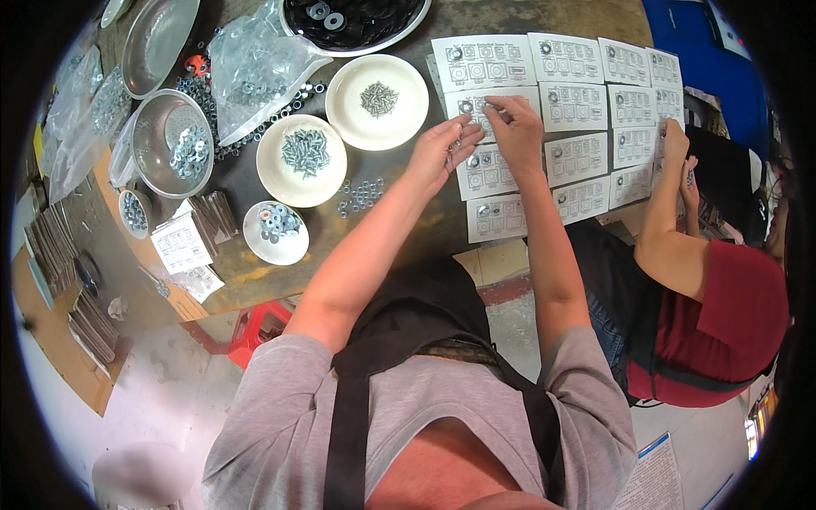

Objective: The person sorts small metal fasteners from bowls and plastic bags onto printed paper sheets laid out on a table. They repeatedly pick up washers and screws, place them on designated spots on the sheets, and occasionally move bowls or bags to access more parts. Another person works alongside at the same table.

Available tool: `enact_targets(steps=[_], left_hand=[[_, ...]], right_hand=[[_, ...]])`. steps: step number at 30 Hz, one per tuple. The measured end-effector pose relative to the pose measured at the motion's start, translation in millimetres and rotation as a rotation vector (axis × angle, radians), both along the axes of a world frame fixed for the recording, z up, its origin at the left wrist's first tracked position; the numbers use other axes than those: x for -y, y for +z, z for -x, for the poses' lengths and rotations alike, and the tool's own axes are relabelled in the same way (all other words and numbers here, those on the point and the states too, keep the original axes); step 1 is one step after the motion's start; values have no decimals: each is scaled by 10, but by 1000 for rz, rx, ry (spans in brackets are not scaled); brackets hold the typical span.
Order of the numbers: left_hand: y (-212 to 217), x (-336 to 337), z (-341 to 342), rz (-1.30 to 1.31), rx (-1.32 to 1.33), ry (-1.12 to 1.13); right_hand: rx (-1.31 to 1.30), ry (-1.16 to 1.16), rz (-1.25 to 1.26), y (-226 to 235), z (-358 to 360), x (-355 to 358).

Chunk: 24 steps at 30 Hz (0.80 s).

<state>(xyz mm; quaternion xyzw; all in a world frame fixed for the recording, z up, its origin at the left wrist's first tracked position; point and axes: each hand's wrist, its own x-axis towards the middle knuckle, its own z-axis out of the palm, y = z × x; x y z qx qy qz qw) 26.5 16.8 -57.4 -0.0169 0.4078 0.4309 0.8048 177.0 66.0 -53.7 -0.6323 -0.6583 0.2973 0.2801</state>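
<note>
Over the near-left columns of printed cards (500,218), both my hands work close together. My left hand (438,155) is cupped with its fingers curled round several small metal parts, which look like screws. Just to its right, my right hand (518,132) reaches down with thumb and fingers pinched at a card in the second row. Whatever lies between those fingertips is too small to make out. Dark round washers show on many of the cards, each near the upper left corner.
Left of my hands stand a white bowl of screws (265,180), another white bowl (340,102) with fewer screws, and a small bowl of washers (263,248). Loose nuts (361,197) lie beside them. A steel bowl (144,170) and plastic bags stand farther left. At right, a co-worker's arm (667,200) reaches the cards.
</note>
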Motion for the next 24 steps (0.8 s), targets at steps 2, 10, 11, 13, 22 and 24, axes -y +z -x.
enact_targets(steps=[2,10,11,13,22,24], left_hand=[[-33,7,20,25,104,71],[-72,-47,5,39,263,159],[-55,-52,1,36,241,149],[-13,-78,-17,17,211,114],[96,-272,-56,-128,151,-25],[91,-319,-66,-69,108,-29]], right_hand=[[-12,12,-13,-104,-5,-11],[-4,42,-76,92,25,45],[4,130,-109,164,24,59],[18,302,-157,289,22,74],[209,384,-290,421,11,-110],[144,329,-275,409,45,-134]])
